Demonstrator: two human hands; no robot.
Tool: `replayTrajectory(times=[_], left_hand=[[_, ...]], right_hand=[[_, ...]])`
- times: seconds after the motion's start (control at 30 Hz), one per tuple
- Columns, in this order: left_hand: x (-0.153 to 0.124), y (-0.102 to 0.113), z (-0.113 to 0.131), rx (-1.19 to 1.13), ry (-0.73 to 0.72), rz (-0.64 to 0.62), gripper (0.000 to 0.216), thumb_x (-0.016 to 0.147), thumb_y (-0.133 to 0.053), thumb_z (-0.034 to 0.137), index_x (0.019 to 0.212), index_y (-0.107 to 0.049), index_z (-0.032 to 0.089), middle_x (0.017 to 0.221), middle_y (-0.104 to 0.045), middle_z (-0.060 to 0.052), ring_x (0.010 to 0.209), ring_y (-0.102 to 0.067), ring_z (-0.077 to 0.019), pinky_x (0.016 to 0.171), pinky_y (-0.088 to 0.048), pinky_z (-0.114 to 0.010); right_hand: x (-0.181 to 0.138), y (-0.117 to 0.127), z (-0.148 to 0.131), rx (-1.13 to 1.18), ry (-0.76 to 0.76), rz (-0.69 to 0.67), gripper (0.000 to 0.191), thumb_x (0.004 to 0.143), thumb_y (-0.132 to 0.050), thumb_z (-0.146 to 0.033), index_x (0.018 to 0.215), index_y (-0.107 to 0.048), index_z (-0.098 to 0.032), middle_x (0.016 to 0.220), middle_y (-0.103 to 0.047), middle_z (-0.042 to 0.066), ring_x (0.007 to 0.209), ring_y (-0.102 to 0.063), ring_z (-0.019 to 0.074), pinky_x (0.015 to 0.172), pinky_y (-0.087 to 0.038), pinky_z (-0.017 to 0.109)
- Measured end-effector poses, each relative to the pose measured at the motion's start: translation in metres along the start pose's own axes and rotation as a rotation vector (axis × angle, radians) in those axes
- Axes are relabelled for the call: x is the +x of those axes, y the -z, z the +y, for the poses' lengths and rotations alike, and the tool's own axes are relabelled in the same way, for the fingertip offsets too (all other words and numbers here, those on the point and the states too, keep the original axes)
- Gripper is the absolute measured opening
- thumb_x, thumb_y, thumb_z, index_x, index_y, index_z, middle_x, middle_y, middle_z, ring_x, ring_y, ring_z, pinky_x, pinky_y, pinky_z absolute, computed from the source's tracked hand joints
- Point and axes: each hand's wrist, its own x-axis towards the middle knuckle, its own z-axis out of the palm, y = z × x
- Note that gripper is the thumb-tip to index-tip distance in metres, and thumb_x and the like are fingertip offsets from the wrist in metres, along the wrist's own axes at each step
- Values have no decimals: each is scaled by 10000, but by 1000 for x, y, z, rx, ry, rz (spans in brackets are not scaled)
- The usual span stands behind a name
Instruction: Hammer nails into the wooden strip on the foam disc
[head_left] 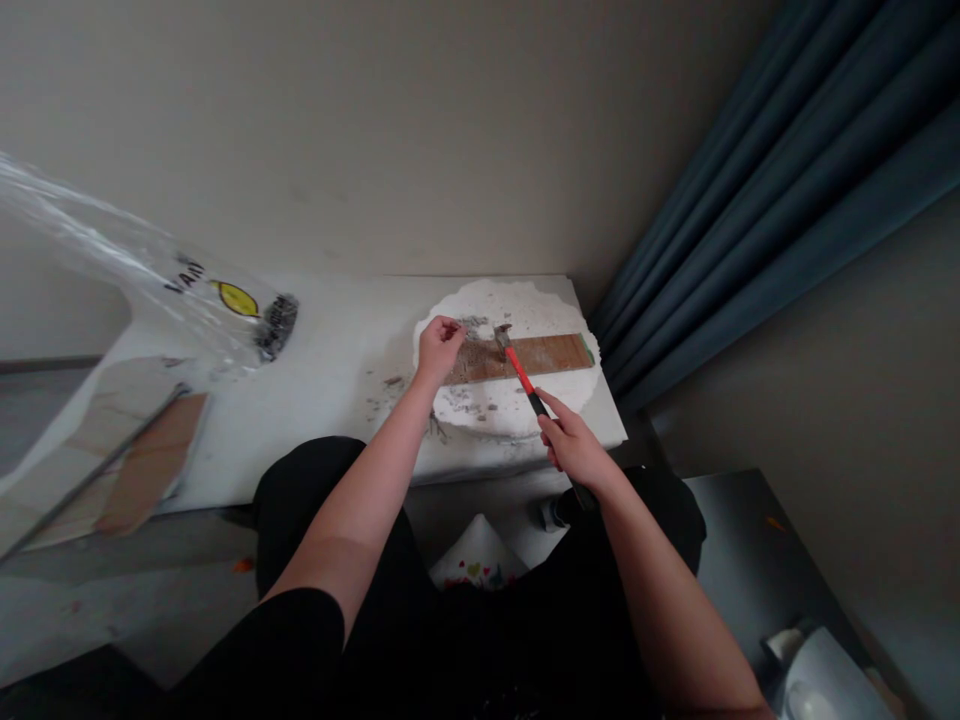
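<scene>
My right hand [574, 445] is wrapped round the black grip of a claw hammer [519, 368] with a red and black handle. The hammer's metal head is over a narrow brown wooden board [551, 354], just right of my left hand [441, 347]. That left hand is closed in a pinch above the board's left part; what its fingertips hold, if anything, is too small to make out. Beneath the board lies a round white mat [517, 300] with a scalloped edge. Small dark grey bits [474, 324], perhaps nails, are scattered over the mat and beside it.
On the white table [337, 340], a clear plastic bag [187, 275] with a yellow print holds dark small pieces. Wooden boards [154, 465] and a thin dark rod [112, 455] lie at the left. A blue curtain [757, 200] hangs at the right.
</scene>
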Motion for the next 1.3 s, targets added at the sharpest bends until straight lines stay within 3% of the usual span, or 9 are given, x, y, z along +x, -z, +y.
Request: replayTrajectory(times=[0.17, 0.3, 0.53, 0.87, 1.3], left_hand=[[-3, -2, 3, 13, -16, -58, 191, 834, -714, 277, 831, -539, 203, 792, -659, 0, 738, -635, -133, 731, -513, -265], [-12, -6, 8, 116, -55, -178, 102, 847, -679, 241, 856, -587, 201, 803, -682, -12, 772, -657, -164, 760, -521, -299], [-24, -18, 8, 266, -71, -371, 64, 873, -659, 266, 899, -633, 213, 867, -719, -34, 827, -677, -211, 819, -541, -348], [-25, -18, -1, 345, -107, -385, 83, 894, -635, 281, 939, -659, 216, 912, -743, -56, 884, -692, -229, 848, -547, -359], [-30, -19, 5, 386, -105, -365, 86, 901, -632, 265, 967, -659, 218, 947, -762, -60, 890, -712, -228, 847, -556, -355]], right_hand=[[-4, 6, -4, 41, -56, 69, 600, 1014, -456, -268, 1609, -401, -205, 652, -472, -75, 407, -412, 87, 375, -332, 196], [-4, 11, -2, 35, -59, 139, 609, 1014, -453, -267, 1617, -388, -205, 638, -465, -82, 398, -403, 83, 373, -329, 191], [-3, 12, 2, 19, -50, 115, 615, 1014, -460, -260, 1622, -382, -209, 652, -468, -72, 406, -401, 82, 375, -333, 190], [-1, 14, 4, -4, -48, 112, 622, 1010, -481, -279, 1622, -389, -218, 664, -478, -64, 410, -400, 85, 384, -343, 197], [-2, 12, 3, 25, -46, 102, 654, 995, -519, -325, 1624, -383, -206, 644, -456, -76, 408, -384, 83, 381, -327, 191]])
